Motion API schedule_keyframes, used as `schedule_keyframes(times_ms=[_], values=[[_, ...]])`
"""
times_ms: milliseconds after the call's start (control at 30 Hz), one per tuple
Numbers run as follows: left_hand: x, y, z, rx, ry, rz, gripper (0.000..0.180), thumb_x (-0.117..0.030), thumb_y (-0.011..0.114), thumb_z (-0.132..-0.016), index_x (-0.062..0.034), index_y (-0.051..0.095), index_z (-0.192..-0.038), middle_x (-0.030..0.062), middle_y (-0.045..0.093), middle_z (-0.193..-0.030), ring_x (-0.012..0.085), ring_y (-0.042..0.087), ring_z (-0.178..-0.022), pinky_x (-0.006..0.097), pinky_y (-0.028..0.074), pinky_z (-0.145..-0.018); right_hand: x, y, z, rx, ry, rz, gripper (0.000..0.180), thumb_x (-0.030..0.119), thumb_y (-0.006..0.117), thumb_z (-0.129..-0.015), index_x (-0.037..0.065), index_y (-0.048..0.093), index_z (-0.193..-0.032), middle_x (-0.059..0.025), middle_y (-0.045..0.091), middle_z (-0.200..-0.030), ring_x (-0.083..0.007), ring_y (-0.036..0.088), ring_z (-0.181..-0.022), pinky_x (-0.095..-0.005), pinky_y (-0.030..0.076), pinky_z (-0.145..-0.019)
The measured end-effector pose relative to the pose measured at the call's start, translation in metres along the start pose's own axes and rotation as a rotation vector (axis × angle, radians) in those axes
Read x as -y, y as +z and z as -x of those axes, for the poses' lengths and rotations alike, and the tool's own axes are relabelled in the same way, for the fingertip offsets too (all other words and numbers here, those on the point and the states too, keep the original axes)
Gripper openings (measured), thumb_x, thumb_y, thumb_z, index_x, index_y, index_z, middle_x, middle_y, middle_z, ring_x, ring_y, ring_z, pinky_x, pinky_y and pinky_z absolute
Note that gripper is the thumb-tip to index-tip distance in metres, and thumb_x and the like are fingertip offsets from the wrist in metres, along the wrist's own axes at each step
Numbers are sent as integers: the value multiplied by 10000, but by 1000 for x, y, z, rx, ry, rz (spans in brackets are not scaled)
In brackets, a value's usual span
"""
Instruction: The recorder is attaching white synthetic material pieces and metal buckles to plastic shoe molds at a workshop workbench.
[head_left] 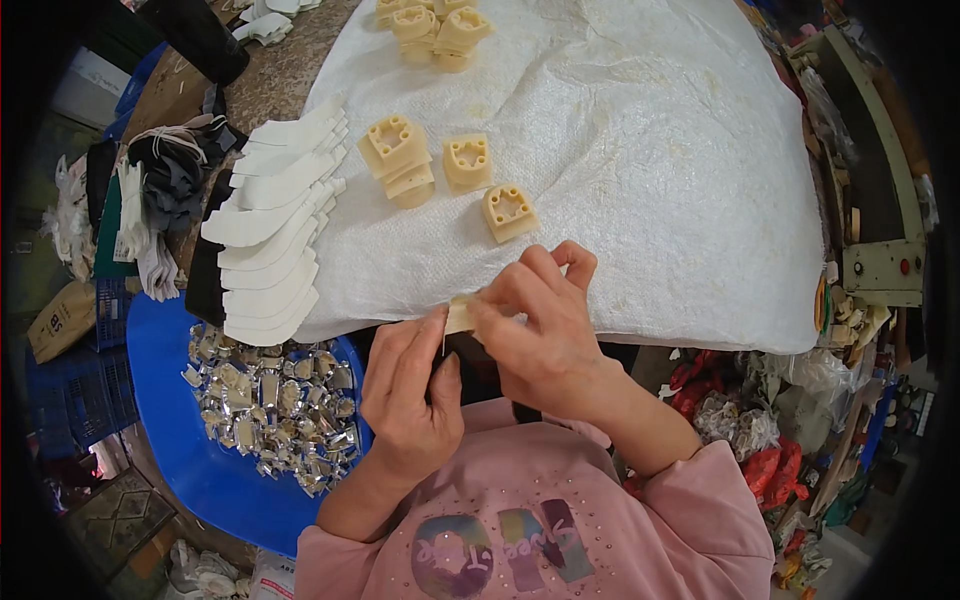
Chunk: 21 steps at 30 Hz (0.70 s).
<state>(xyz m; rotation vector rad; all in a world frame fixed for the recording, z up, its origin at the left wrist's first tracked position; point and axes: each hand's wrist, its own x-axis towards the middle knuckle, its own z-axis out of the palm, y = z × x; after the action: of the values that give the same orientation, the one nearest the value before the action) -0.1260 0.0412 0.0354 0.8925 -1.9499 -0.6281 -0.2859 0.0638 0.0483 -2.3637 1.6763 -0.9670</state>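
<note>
Above my lap, at the near edge of the white-covered table, both hands meet at a small cream-coloured piece [460, 315]. Its shape is mostly hidden by fingers. My left hand [412, 385] pinches its left side, with a thin pale edge showing by the thumb. My right hand [540, 335] is closed over the other side, knuckles up. Just beyond the fingers stands a beige D-shaped shoe heel [512, 228] with a star-shaped hollow and small holes. Another heel [467, 180] stands behind it, and some stacked heels [408, 185] are to the left.
Overlapping white curved cut pieces [265, 260] line the table's left edge. A blue basin [160, 400] below holds many shiny silver pieces [270, 400]. More beige heels [440, 45] stand at the far edge. White woven sheeting [650, 180] covers the table. Plastic bags [740, 425] lie at the right.
</note>
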Motion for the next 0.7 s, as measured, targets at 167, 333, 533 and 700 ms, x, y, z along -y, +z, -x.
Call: schedule_keyframes(times_ms=[167,333,533,700], values=[[11,-4,2,44,-219,364,226,19,612,-828,51,627,-1051,129,608,-885,243,569,-751,298,464,-652,-8,7,4,-127,18,-309,265,-37,620,-590,82,568,-821,-42,474,-794,-213,454,-764,-397,251,-736],[21,0,-5,36,51,332,156,-15,640,-824,30,637,-974,94,575,-759,200,525,-646,271,424,-563,-11,5,7,-70,28,-496,286,-69,609,-575,72,552,-817,-52,466,-789,-224,450,-767,-376,257,-740],[21,2,-6,109,167,191,77,-27,653,-814,15,614,-866,88,516,-652,209,465,-521,296,365,-449,-9,-1,8,99,17,-455,309,-93,562,-538,72,534,-797,-61,455,-782,-242,442,-761,-373,259,-741],[20,1,-3,163,8,283,73,-40,674,-803,-6,610,-814,68,512,-659,208,474,-541,306,376,-475,-8,1,9,191,-8,-428,297,-80,578,-562,83,548,-809,-55,471,-792,-234,452,-771,-377,259,-738]])
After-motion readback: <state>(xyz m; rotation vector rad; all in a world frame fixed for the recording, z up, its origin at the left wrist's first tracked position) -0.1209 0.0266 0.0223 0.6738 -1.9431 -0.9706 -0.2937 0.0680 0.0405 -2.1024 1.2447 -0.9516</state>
